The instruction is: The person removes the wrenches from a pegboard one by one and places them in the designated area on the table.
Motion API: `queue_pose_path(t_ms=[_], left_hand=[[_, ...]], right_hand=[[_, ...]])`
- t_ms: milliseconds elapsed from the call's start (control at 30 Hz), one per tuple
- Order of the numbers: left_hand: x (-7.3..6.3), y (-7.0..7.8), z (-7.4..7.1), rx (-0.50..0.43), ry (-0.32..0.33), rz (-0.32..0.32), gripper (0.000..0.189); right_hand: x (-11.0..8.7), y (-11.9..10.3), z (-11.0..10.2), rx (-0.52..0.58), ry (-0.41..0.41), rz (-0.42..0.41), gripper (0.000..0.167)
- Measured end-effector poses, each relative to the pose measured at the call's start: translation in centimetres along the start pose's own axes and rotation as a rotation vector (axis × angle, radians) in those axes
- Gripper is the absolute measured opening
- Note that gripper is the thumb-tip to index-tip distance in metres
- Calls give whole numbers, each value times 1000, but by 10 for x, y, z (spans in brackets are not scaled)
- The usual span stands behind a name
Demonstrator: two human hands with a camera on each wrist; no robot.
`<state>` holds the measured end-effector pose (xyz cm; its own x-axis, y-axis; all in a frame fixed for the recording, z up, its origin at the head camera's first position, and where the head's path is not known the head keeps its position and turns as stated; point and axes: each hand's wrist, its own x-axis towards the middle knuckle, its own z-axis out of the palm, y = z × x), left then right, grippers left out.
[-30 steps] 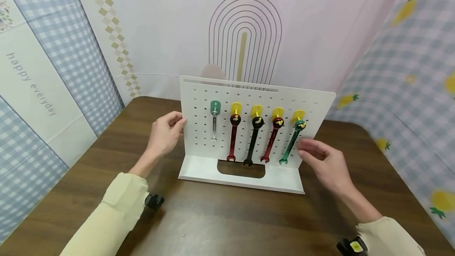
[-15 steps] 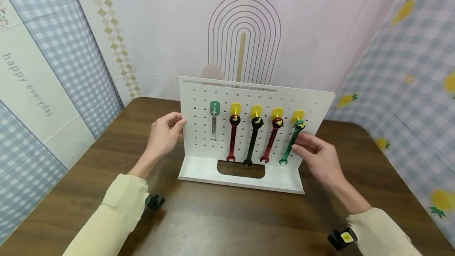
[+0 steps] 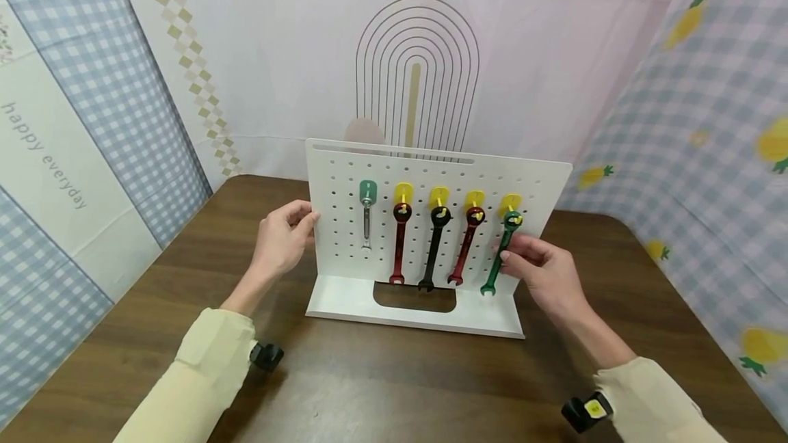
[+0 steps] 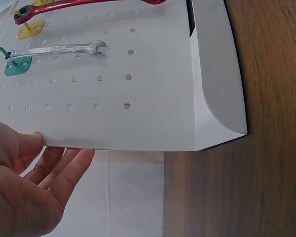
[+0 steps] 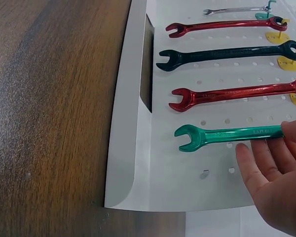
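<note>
A white pegboard (image 3: 345, 224) stands upright on its base, with wrenches hanging from hooks. My left hand (image 3: 278, 238) pinches its left edge, thumb in front and fingers behind, as the left wrist view shows. At the right end hangs a green combination wrench (image 3: 497, 262), its ring end around a yellow hook (image 3: 509, 202). My right hand (image 3: 544, 275) pinches the shank, thumb on the front and fingers behind it. In the right wrist view the wrench's open end (image 5: 190, 138) points toward the base and the thumb covers the upper shank.
Left of the green wrench hang a red wrench (image 3: 466, 248), a black wrench (image 3: 434, 251), another red wrench (image 3: 399, 248) and a small silver wrench (image 3: 366, 224) on a green hook (image 3: 368, 190). The base has a cut-out (image 3: 415, 297). A brown wooden table (image 3: 369, 388) lies beneath.
My right hand has moved left from the board's right edge and taken hold of the green wrench, whose lower end has come slightly forward. The left hand keeps its grip on the board.
</note>
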<state>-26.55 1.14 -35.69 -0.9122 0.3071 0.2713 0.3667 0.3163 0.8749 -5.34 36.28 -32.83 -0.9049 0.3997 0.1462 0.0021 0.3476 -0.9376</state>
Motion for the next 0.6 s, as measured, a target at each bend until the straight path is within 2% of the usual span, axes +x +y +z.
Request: queue_pose_path(t_ms=[200,600], left_hand=[[0,0,0,-1,2,-7,23],[0,-1,0,1,3,2,24]], right_hand=[[-3,-3,-1,-23,-9,23,33],[-13,-13,-1,3,-15,38,31]])
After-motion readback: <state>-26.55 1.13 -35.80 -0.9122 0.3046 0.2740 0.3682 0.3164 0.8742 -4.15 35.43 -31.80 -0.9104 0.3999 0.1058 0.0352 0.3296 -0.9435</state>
